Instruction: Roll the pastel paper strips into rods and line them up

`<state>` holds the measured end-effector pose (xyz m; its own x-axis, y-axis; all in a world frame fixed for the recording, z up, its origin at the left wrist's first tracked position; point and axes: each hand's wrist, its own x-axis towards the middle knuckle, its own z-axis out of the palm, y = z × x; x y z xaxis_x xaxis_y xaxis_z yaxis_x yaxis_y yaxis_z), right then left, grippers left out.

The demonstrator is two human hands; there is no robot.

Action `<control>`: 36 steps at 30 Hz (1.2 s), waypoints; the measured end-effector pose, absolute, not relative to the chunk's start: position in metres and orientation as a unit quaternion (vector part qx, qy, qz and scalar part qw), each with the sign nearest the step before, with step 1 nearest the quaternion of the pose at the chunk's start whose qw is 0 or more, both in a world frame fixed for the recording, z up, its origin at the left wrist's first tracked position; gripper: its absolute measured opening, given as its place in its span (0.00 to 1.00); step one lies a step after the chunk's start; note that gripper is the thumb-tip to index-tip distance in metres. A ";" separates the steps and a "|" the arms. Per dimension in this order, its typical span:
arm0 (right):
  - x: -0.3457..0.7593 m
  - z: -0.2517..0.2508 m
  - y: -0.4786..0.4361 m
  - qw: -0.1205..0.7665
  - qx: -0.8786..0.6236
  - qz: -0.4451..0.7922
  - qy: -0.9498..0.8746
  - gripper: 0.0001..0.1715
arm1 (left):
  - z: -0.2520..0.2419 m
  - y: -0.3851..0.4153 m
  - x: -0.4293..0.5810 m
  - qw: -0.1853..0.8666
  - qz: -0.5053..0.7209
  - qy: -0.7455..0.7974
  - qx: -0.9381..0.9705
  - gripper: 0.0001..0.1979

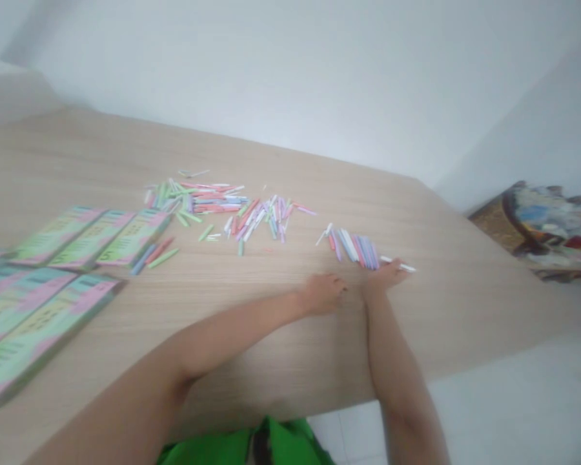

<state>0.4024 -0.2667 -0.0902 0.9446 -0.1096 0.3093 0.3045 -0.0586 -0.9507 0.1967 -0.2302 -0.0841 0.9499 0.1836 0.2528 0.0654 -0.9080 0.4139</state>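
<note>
Beside a row of pastel, chalk-like sticks (353,247), my right hand (386,276) rests low on the table. Its fingers are at a white stick (407,267), which seems held between them, though blur hides the exact grip. My left hand (322,294) lies on the wood just left of my right wrist, its fingers curled together with no object visible in them. The row holds pink, white, blue and purple sticks lying side by side. A thin white stick (324,234) leans across the left end of that row.
Loose sticks in mixed colours form a scattered pile (217,199) towards the back of the wooden table (252,361). Several green and pink boxes (134,239) lie at the left, with a few sticks (159,253) beside them. A cluttered shelf (552,226) stands beyond the table's right edge.
</note>
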 end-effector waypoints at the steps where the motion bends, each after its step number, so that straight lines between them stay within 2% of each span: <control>1: 0.405 -0.092 -0.270 0.672 -0.716 -0.176 -0.067 0.13 | -0.086 -0.236 0.207 0.209 0.146 0.068 0.965 0.14; 8: 0.402 -0.099 -0.266 0.632 -0.737 -0.218 -0.100 0.10 | -0.090 -0.268 0.234 0.175 0.137 0.076 0.972 0.18; 12: 0.394 -0.096 -0.261 0.623 -0.731 -0.229 -0.158 0.12 | -0.087 -0.275 0.238 0.134 0.122 0.079 0.980 0.15; 16: 0.394 -0.084 -0.263 0.650 -0.702 -0.260 -0.134 0.12 | -0.087 -0.277 0.240 0.101 0.108 0.061 0.987 0.12; 22: 0.420 -0.060 -0.283 0.725 -0.598 -0.321 -0.119 0.14 | -0.085 -0.281 0.241 0.035 0.095 0.026 0.995 0.16; 25: 0.435 -0.057 -0.293 0.733 -0.596 -0.319 -0.070 0.15 | -0.083 -0.279 0.245 0.006 0.097 -0.027 0.995 0.21; 30: 0.438 -0.058 -0.295 0.722 -0.616 -0.311 -0.044 0.17 | -0.085 -0.279 0.256 -0.058 0.074 -0.142 0.985 0.16; 33: 0.423 -0.052 -0.294 0.714 -0.621 -0.316 -0.069 0.16 | -0.089 -0.276 0.260 -0.069 0.076 -0.116 0.988 0.15; 36: 0.404 -0.040 -0.298 0.656 -0.683 -0.311 -0.081 0.18 | -0.089 -0.258 0.251 -0.006 0.084 -0.011 0.996 0.12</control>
